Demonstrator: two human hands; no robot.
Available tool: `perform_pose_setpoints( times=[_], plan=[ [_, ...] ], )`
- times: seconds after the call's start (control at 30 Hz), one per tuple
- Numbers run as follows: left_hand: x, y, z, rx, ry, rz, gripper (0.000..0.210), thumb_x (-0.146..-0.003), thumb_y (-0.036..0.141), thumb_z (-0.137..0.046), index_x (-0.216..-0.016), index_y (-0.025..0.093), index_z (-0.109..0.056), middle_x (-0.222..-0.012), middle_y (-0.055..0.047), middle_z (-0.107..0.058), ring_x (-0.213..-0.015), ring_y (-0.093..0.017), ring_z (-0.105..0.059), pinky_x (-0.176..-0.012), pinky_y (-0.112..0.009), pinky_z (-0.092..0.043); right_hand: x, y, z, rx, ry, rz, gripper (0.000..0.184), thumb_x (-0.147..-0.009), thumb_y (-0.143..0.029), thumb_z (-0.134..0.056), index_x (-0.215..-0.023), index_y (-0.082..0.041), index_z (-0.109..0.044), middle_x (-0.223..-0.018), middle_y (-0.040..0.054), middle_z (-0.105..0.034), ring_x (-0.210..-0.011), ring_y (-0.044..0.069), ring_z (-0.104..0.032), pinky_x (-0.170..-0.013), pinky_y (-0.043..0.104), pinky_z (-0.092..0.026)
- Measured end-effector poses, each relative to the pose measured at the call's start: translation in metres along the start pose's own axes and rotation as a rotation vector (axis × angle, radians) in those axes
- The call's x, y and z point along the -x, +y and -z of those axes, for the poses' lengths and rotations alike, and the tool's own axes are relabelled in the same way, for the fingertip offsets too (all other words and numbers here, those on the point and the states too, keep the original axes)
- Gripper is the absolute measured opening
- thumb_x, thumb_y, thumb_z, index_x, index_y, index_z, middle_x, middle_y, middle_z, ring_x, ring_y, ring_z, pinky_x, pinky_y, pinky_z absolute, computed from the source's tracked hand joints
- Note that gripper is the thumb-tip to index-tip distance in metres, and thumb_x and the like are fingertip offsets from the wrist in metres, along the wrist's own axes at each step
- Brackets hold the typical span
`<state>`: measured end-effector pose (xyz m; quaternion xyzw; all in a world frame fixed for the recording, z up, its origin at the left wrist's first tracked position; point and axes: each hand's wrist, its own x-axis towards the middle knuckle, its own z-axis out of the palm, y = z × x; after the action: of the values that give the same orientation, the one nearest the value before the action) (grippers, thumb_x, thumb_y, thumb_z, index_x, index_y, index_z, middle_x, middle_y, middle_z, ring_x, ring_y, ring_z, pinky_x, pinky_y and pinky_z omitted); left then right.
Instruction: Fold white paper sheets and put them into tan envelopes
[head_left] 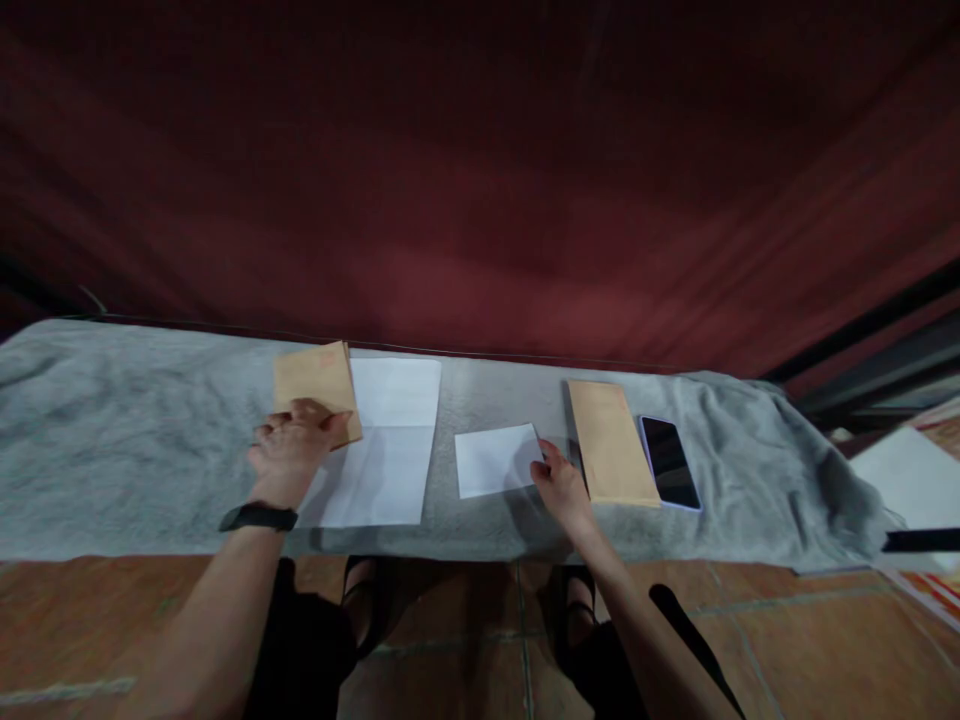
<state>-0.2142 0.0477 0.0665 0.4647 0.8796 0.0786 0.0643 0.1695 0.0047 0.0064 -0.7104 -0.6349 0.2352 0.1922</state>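
Note:
My left hand [291, 447], wearing a black wristband, is closed over the lower part of a small stack of brown envelopes [315, 375]. Its fingers are bent and the thumb lies across the top envelope. Those envelopes overlap the left side of a large white sheet of paper [394, 450] with crease lines. My right hand [561, 485] pinches the right edge of a smaller white piece of paper [491, 462], which looks folded and lies almost flat on the cloth. Its fingertips are partly hidden. Just right of that hand lies another brown envelope stack [615, 445].
A grey cloth [150, 440] covers the long, narrow surface. Near its right side rests a phone [670, 462] with a dark screen. Behind stands a dark red wall or panel [480, 200]. Below are brown floor tiles [465, 650]; white paper [911, 475] shows at far right.

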Motion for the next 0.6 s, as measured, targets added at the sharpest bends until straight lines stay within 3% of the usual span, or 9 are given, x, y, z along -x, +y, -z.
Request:
perform_pose_setpoints(
  times=[0.13, 0.27, 0.43, 0.6],
  plan=[
    [-0.012, -0.013, -0.004, 0.010, 0.025, -0.004, 0.078, -0.083, 0.066, -0.059, -0.132, 0.007, -0.045, -0.131, -0.029, -0.054, -0.125, -0.055, -0.045, -0.088, -0.057, -0.041, 0.002, -0.002, 0.000, 0.065, 0.002, 0.021, 0.045, -0.096, -0.021, -0.047, -0.141, -0.018, -0.050, -0.121, 0.0107, -0.072, -0.106, 0.023, -0.071, -0.091, 0.029, -0.052],
    [-0.017, -0.021, -0.006, 0.010, 0.061, 0.023, 0.086, -0.078, 0.069, -0.064, -0.136, 0.010, -0.040, -0.135, -0.030, -0.049, -0.123, -0.052, -0.046, -0.083, -0.049, -0.042, 0.007, -0.009, 0.002, 0.188, 0.032, 0.036, 0.046, -0.098, -0.024, -0.045, -0.143, -0.017, -0.048, -0.122, 0.0120, -0.071, -0.104, 0.024, -0.071, -0.087, 0.031, -0.053],
    [-0.013, -0.020, -0.002, -0.020, 0.076, -0.005, 0.087, -0.080, 0.063, -0.064, -0.140, 0.006, -0.037, -0.134, -0.033, -0.047, -0.121, -0.050, -0.047, -0.082, -0.047, -0.042, 0.013, -0.019, 0.004, 0.343, 0.062, 0.035, 0.046, -0.101, -0.027, -0.042, -0.145, -0.018, -0.047, -0.127, 0.0136, -0.066, -0.092, 0.023, -0.072, -0.074, 0.031, -0.054],
    [-0.009, -0.015, 0.000, -0.033, 0.111, -0.021, 0.074, -0.084, 0.053, -0.062, -0.138, 0.008, -0.040, -0.132, -0.031, -0.050, -0.118, -0.048, -0.049, -0.081, -0.046, -0.042, 0.016, -0.023, 0.006, 0.418, 0.077, 0.049, 0.043, -0.102, -0.028, -0.040, -0.144, -0.019, -0.048, -0.122, 0.0116, -0.066, -0.088, 0.021, -0.072, -0.070, 0.029, -0.053]
  ],
)
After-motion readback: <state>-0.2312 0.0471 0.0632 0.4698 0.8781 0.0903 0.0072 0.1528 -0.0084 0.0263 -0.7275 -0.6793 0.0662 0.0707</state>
